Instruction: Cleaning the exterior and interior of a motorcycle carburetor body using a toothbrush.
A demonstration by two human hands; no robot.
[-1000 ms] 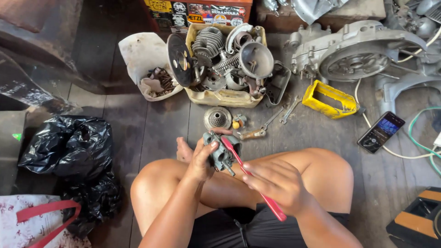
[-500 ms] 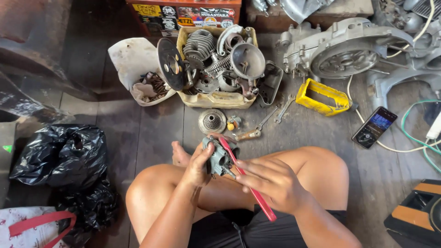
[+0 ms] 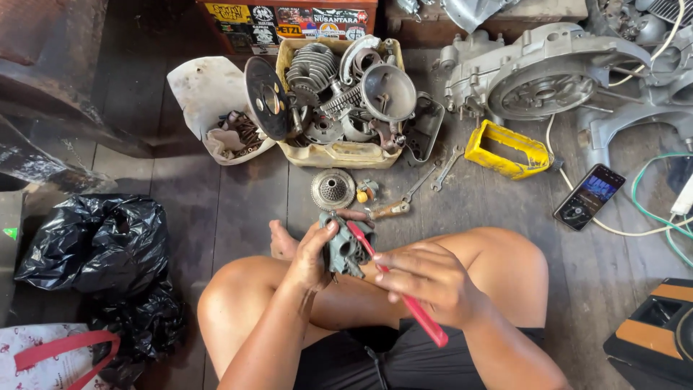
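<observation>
I sit cross-legged on a dark wooden floor. My left hand (image 3: 312,254) grips a small grey metal carburetor-like part (image 3: 345,248) above my knees. In my right hand (image 3: 432,280) is a red-handled brush (image 3: 419,312), its head end laid against the top of the metal part. Just beyond the part, on the floor, lie a round perforated metal disc (image 3: 333,189), a small yellow-and-grey fitting (image 3: 367,192) and a wooden-handled tool (image 3: 387,210).
A cream tub (image 3: 339,153) of engine parts stands ahead, a white container (image 3: 204,94) of small pieces to its left. An engine casing (image 3: 541,72), yellow plastic frame (image 3: 507,149), spanners (image 3: 434,173) and phone (image 3: 589,196) lie right. Black bags (image 3: 101,245) sit left.
The view has shifted slightly. Both hands stay on the part and the brush, with the brush head moving a little along the part.
</observation>
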